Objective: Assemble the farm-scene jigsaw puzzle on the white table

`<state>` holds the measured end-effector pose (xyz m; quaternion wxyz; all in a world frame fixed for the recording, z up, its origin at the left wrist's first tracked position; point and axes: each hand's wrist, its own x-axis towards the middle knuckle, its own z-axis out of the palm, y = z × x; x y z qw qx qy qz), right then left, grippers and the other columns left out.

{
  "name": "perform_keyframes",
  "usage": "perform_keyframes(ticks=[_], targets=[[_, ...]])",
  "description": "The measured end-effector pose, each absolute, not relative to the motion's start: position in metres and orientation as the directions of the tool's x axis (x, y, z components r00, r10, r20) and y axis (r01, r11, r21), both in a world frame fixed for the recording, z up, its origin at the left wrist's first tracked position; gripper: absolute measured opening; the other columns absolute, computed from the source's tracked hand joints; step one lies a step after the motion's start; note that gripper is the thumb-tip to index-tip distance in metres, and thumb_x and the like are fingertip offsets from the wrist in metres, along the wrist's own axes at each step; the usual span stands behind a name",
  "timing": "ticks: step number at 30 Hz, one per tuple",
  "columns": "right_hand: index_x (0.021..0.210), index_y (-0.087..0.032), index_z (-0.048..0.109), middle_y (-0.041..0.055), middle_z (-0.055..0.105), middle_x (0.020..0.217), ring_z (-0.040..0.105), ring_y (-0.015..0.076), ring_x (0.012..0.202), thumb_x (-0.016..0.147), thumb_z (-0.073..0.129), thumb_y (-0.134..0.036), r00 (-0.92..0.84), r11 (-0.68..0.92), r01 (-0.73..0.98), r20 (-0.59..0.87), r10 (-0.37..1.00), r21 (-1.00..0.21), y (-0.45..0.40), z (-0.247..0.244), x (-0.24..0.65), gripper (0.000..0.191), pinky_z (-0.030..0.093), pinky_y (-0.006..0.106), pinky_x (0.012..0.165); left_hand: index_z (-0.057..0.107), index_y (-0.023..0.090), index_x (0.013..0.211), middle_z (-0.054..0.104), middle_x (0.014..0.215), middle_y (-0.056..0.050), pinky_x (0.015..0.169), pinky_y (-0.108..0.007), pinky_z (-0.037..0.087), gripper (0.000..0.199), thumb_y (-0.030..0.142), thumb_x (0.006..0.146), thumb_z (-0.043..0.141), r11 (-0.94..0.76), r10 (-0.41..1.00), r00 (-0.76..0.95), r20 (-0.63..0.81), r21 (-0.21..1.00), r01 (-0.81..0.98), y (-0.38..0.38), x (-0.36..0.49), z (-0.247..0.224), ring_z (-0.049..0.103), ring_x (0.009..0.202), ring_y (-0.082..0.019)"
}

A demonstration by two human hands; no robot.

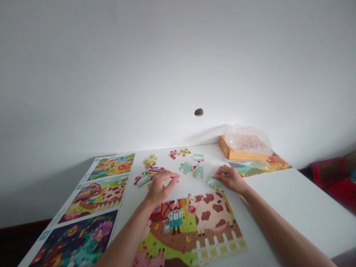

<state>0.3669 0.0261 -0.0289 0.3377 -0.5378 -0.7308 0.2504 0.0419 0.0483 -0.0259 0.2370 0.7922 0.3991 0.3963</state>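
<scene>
Pale-blue and green cardboard jigsaw piece in the right hand

The right hand's thumb and fingers are clamped on the piece, just beyond the far right corner of the partly joined, multicoloured farm-scene puzzle. The left hand is over the puzzle's far left side, thumb and forefinger tips close; whether they touch is hard to tell. The step looks like fitting a far-row piece; the next move calls for matching its tabs to the far edge. Loose red, green and blue cardboard pieces lie beyond.

A pale wall with a dark hole rises behind a white table, softly lit.
</scene>
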Motion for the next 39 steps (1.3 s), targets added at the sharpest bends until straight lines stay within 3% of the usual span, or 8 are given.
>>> perform_keyframes(ticks=[5, 16, 24, 31, 35, 39], targets=[[0.079, -0.016, 0.064, -0.0015, 0.057, 0.061, 0.045, 0.0109, 0.055, 0.083, 0.062, -0.043, -0.124, 0.162, 0.475, 0.116, 0.985, -0.865, 0.024, -0.032, 0.362, 0.028, 0.032, 0.024, 0.052, 0.072, 0.020, 0.087, 0.073, 0.079, -0.001, 0.083, -0.029, 0.047, 0.017, 0.026, 0.086, 0.056, -0.560, 0.827, 0.361, 0.432, 0.698, 0.446, 0.049, 0.042, -0.026, 0.065, 0.083, -0.017], [0.087, -0.016, 0.068, -0.0001, 0.061, 0.067, 0.051, 0.0126, 0.061, 0.082, 0.062, -0.040, -0.114, 0.162, 0.493, 0.121, 0.986, -0.855, 0.025, -0.036, 0.358, 0.025, 0.037, 0.024, 0.056, 0.072, 0.021, 0.086, 0.072, 0.077, -0.001, 0.082, -0.031, 0.047, 0.016, 0.024, 0.086, 0.056, -0.601, 0.799, 0.374, 0.470, 0.641, 0.478, 0.049, 0.043, -0.026, 0.064, 0.081, -0.017], [0.091, -0.019, 0.071, 0.0013, 0.065, 0.071, 0.054, 0.0141, 0.061, 0.083, 0.059, -0.034, -0.057, 0.201, 0.622, 0.212, 0.976, -0.757, 0.029, -0.042, 0.355, 0.021, 0.040, 0.025, 0.058, 0.071, 0.023, 0.086, 0.071, 0.088, -0.002, 0.085, -0.035, 0.045, 0.018, 0.017, 0.084, 0.054, -0.655, 0.744, 0.391, 0.542, 0.474, 0.589, 0.050, 0.044, -0.031, 0.061, 0.087, -0.019], [0.087, -0.023, 0.070, 0.0026, 0.067, 0.085, 0.059, 0.0153, 0.072, 0.083, 0.058, -0.027, 0.052, 0.155, 0.823, 0.345, 0.937, -0.546, 0.055, -0.046, 0.338, 0.013, 0.041, 0.026, 0.065, 0.072, 0.024, 0.086, 0.070, 0.095, -0.003, 0.088, -0.037, 0.044, 0.019, 0.018, 0.083, 0.054, -0.647, 0.752, 0.433, 0.496, 0.435, 0.626, 0.051, 0.044, -0.031, 0.059, 0.092, -0.020], [0.093, -0.025, 0.070, 0.0026, 0.065, 0.088, 0.059, 0.0142, 0.072, 0.088, 0.055, -0.028, 0.069, 0.113, 0.870, 0.345, 0.936, -0.480, 0.067, -0.047, 0.326, 0.015, 0.040, 0.024, 0.061, 0.072, 0.027, 0.095, 0.067, 0.113, -0.003, 0.097, -0.042, 0.039, 0.023, 0.020, 0.082, 0.055, -0.637, 0.764, 0.467, 0.445, 0.405, 0.656, 0.047, 0.044, -0.031, 0.055, 0.104, -0.023], [0.112, -0.026, 0.067, 0.0067, 0.060, 0.103, 0.058, 0.0195, 0.091, 0.089, 0.055, -0.032, -0.143, 0.355, 0.833, 0.453, 0.880, -0.424, 0.066, -0.045, 0.313, 0.026, 0.046, 0.031, 0.079, 0.061, 0.035, 0.123, 0.057, 0.135, 0.000, 0.101, -0.050, 0.031, 0.041, 0.027, 0.082, 0.059, -0.612, 0.788, 0.508, 0.348, 0.352, 0.708, 0.041, 0.046, -0.031, 0.039, 0.126, -0.031]])
